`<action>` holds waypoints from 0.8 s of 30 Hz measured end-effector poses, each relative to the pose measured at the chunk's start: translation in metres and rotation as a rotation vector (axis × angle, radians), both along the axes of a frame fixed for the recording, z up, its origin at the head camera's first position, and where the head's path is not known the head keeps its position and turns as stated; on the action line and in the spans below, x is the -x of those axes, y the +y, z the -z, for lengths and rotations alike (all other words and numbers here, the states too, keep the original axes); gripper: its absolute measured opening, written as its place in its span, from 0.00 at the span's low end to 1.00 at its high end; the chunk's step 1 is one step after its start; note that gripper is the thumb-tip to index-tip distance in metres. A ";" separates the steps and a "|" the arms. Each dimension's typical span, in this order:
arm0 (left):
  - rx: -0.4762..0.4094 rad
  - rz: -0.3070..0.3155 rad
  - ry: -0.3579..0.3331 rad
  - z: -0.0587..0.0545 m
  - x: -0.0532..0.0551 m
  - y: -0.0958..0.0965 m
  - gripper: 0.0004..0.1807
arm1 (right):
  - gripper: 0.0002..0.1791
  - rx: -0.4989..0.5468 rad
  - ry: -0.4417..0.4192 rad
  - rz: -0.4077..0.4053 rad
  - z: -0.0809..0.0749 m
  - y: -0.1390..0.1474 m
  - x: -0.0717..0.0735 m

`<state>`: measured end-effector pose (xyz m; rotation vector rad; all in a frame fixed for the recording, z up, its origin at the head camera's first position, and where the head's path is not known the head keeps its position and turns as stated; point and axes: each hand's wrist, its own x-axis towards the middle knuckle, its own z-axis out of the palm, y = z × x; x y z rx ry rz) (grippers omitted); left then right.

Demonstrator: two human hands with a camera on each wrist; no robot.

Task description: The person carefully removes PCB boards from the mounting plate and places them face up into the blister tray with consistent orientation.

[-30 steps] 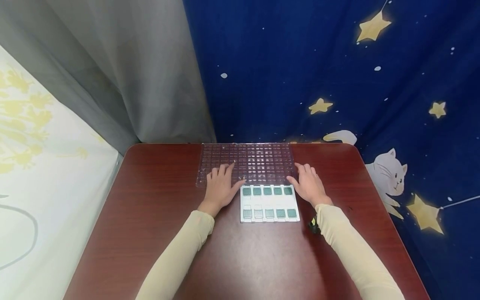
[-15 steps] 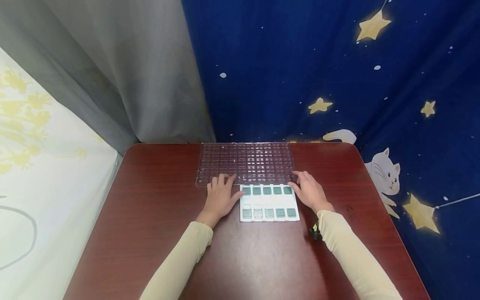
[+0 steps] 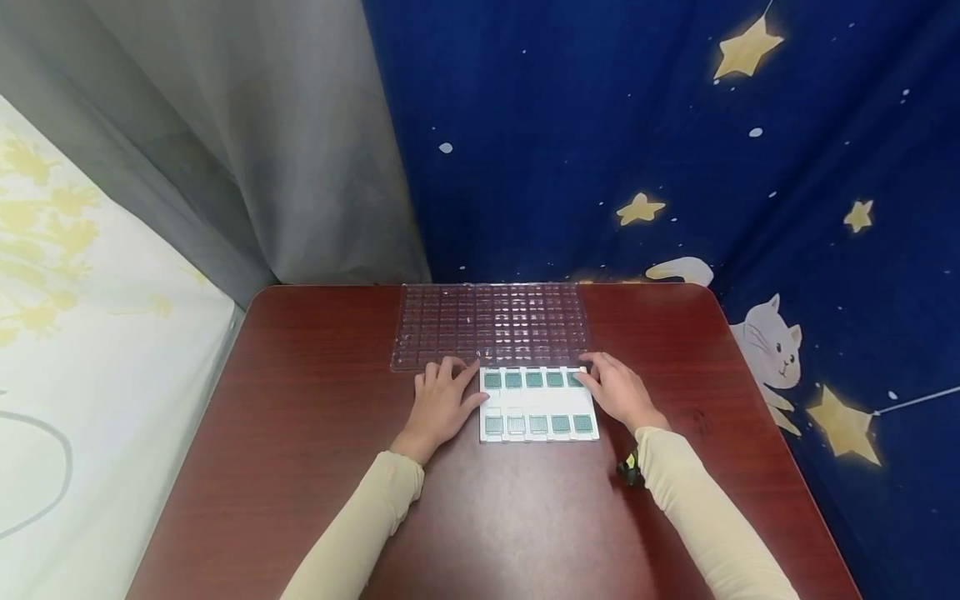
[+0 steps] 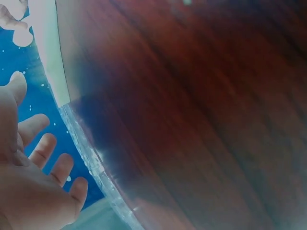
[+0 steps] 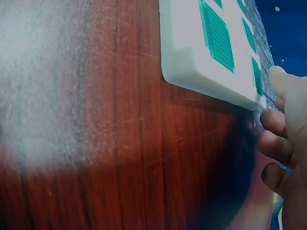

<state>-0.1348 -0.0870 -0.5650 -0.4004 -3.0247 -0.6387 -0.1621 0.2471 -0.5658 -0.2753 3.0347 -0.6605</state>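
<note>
A white tray with two rows of green mesh squares lies flat on the table. My left hand is at its left side, thumb and forefinger tips by the edge, fingers loosely extended. At the far right corner is my right hand, its thumb over the rim and forefinger beside the corner. The right wrist view shows that thumb near the tray's edge and the other fingers slightly bent. Just behind stands a clear plastic grid tray, bordering the white one. In the left wrist view, the left fingers are spread apart.
The dark red wooden table ends at the back against a grey curtain and a blue star-patterned curtain. A small black and yellow object shows beside the right sleeve.
Both hands have drawn back from the clear grid tray towards me, coming to the white tray's sides. Neither tray has visibly shifted on the table.
</note>
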 end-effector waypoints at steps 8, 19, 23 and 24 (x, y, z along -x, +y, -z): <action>0.016 0.016 -0.012 -0.001 -0.003 -0.002 0.31 | 0.26 0.033 -0.035 -0.027 0.005 0.002 -0.001; 0.027 0.032 -0.026 0.007 -0.002 -0.004 0.31 | 0.24 0.080 -0.064 -0.092 0.005 0.006 -0.003; 0.021 0.040 -0.028 0.010 -0.003 -0.004 0.31 | 0.23 0.083 -0.072 -0.093 0.007 0.007 -0.003; 0.020 0.043 -0.030 0.010 -0.004 -0.004 0.31 | 0.23 0.082 -0.073 -0.093 0.007 0.007 -0.003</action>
